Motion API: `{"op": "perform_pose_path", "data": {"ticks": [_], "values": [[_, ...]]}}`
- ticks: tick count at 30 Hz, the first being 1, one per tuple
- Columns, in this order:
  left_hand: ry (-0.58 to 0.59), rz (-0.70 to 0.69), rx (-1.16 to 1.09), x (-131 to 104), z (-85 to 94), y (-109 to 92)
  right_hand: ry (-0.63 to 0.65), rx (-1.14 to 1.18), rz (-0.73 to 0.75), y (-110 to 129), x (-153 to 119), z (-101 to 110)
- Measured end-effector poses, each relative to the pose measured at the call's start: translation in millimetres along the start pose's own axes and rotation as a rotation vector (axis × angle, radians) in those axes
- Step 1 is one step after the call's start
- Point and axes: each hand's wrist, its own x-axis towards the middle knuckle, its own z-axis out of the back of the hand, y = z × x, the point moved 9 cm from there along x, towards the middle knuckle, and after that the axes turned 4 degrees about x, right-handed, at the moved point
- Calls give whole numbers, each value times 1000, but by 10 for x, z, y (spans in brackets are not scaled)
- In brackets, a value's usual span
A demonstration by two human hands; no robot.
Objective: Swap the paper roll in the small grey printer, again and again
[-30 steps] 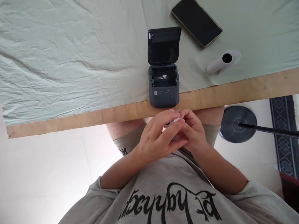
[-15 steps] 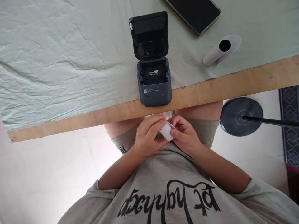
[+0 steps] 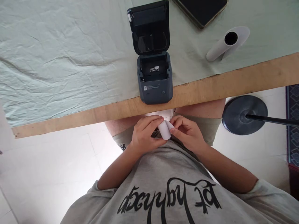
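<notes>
A small white paper roll (image 3: 164, 130) is held over my lap, just below the table edge. My left hand (image 3: 147, 132) grips the roll by its ends, between fingers and thumb. The loose end of the paper stands away from the roll, and my right hand (image 3: 187, 131) pinches it between thumb and fingers. In front of my hands a dark label printer (image 3: 156, 90) sits at the table's edge with its lid (image 3: 150, 28) raised. Its paper bay shows no roll, only a printed label on the inner wall.
On the green cloth (image 3: 70, 62) to the right lies a second white paper roll (image 3: 218, 49), partly unrolled. A black phone (image 3: 203, 9) is at the back. A bare wooden strip (image 3: 210, 85) borders the table. Below right is a round black stand base (image 3: 245, 115).
My hands have turned the paper roll so more of its side shows, and the loose end is drawn out a little to the right. The view has shifted slightly.
</notes>
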Motion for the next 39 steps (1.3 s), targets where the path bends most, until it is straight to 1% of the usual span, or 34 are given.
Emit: {"op": "perform_pose_path", "data": {"ticks": [5,8,11,15,18,21,23,24,27,29,32,33,34,35,36,37,38,39], "values": [[89,0,55,-14,-93,20,20,-26,-40,-139,-11,-53],[104,-8,53,-20,-110,19,26,-59,-73,-201,-11,-54],[118,-14,59,-35,-137,24,57,-83,-136,-270,-21,-71],[138,2,70,-77,-189,43,82,-134,-198,-349,-44,-90],[168,49,62,-112,-240,42,67,-212,-159,-333,-42,-75],[219,115,8,-128,-284,2,58,-285,-80,-242,-23,-31],[236,144,-55,-116,-258,-44,29,-315,-14,-130,-16,55],[218,139,-82,-97,-202,-71,10,-328,26,-57,-17,113],[82,65,-140,3,116,-112,-12,-382,184,230,-40,262],[-26,-14,-148,98,374,-84,-1,-399,318,468,-43,300],[-158,-18,-135,319,645,132,-64,-383,529,885,47,306],[-198,11,-129,417,690,237,-97,-390,586,1021,116,284],[-281,47,-164,511,751,354,-113,-400,615,1135,213,241],[-360,102,-228,600,782,490,-91,-441,645,1241,325,152],[-399,115,-268,697,767,579,-85,-496,715,1371,416,64],[-410,108,-276,792,728,638,-70,-550,784,1490,505,-27],[-405,118,-282,875,670,700,-36,-623,810,1566,612,-123],[-366,171,-287,942,582,786,-15,-720,824,1622,715,-203]]}}
